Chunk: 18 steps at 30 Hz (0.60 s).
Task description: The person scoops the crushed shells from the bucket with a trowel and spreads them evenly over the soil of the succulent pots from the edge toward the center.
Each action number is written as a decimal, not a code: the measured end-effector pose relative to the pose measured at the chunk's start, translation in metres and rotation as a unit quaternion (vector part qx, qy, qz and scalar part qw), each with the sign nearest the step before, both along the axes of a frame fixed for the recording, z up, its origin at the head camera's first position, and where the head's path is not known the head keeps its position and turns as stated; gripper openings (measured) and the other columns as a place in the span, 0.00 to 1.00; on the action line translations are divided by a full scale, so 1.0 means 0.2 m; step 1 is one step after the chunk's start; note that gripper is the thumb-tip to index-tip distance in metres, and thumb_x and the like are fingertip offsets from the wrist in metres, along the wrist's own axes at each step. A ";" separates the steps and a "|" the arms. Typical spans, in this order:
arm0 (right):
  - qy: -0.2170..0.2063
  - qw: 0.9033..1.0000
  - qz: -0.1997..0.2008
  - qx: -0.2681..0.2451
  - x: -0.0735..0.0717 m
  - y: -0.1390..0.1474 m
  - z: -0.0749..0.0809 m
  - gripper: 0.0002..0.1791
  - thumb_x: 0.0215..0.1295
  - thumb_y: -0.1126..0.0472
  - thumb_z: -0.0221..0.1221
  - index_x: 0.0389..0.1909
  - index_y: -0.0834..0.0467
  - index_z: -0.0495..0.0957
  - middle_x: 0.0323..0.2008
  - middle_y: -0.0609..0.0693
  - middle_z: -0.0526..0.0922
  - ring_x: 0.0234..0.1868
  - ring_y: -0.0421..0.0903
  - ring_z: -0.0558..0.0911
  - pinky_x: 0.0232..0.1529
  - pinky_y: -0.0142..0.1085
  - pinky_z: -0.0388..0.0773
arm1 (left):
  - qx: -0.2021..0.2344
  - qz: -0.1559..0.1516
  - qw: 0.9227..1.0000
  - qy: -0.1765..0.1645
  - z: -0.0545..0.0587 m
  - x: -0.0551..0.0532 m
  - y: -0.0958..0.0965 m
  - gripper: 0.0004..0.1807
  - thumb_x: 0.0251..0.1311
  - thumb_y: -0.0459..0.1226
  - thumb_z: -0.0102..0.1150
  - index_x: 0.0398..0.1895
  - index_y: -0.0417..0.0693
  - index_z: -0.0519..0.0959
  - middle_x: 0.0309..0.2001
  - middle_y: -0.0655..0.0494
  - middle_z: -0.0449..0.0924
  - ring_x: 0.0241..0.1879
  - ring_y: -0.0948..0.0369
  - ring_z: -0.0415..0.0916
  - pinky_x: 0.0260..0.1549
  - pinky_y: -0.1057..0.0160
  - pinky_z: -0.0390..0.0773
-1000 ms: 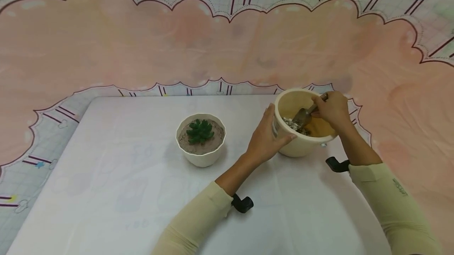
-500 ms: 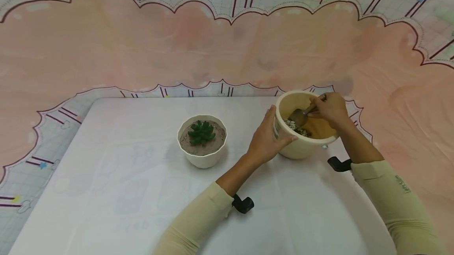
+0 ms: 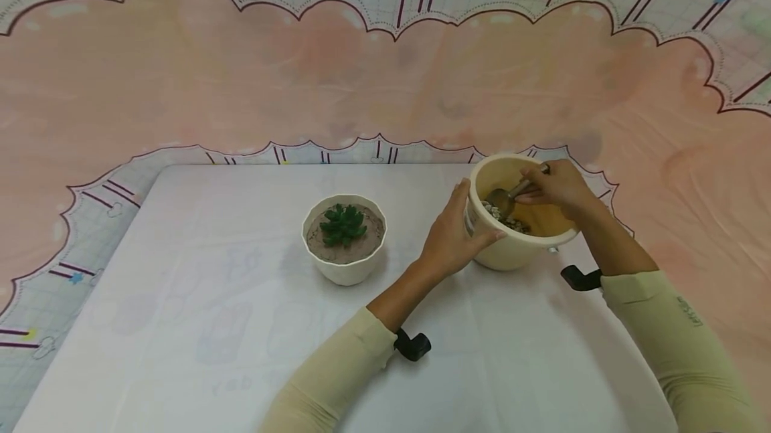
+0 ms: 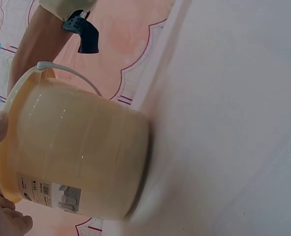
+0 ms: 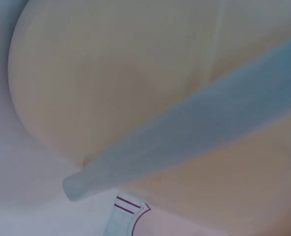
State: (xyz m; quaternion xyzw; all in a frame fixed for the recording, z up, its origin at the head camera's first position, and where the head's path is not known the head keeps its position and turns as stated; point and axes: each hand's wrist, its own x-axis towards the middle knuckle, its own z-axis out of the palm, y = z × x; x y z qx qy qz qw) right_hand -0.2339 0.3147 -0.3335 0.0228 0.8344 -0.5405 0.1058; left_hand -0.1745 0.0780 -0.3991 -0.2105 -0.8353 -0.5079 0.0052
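While our left grip (image 3: 453,239) grasps the side of the cream bucket (image 3: 530,250), thumb across its near wall and fingers up by the rim, our right grip (image 3: 563,185) pinches the handle of a metal scoop (image 3: 501,200) inside it. We see the bucket right of centre in the head frame, standing on the white bench (image 3: 199,326), with a grainy mix (image 3: 517,224) in its lower left and the scoop's bowl angled down against it. Near the middle of that frame, left of our hands and apart from them, we have a white pot (image 3: 345,271) of grey-brown filling with a green succulent (image 3: 343,224). Patterned cloth (image 3: 301,78) spans the upper half. At the lower left of the left wrist frame, we find a printed label (image 4: 49,193) on the bucket; a pale handle (image 4: 76,73) arcs at upper left.
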 end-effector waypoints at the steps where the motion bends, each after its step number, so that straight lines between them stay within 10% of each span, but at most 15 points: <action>1: -0.001 1.000 0.005 -0.001 0.00 0.01 0.00 0.25 0.85 0.59 0.50 0.55 0.84 0.73 0.35 0.57 0.89 0.32 0.44 0.91 0.42 0.40 0.87 | -0.004 0.000 1.000 0.001 0.00 0.00 0.00 0.59 0.63 0.52 0.75 0.87 0.48 0.46 0.84 0.48 0.49 0.81 0.53 0.49 0.73 0.46 0.63; 18: -0.096 0.992 0.065 -0.051 -0.01 0.01 -0.02 0.25 0.86 0.58 0.49 0.62 0.80 0.67 0.41 0.62 0.89 0.39 0.53 0.91 0.47 0.45 0.86 | -0.018 0.004 1.000 0.002 0.02 0.01 0.00 0.60 0.62 0.51 0.76 0.86 0.48 0.47 0.84 0.51 0.48 0.82 0.56 0.45 0.75 0.49 0.58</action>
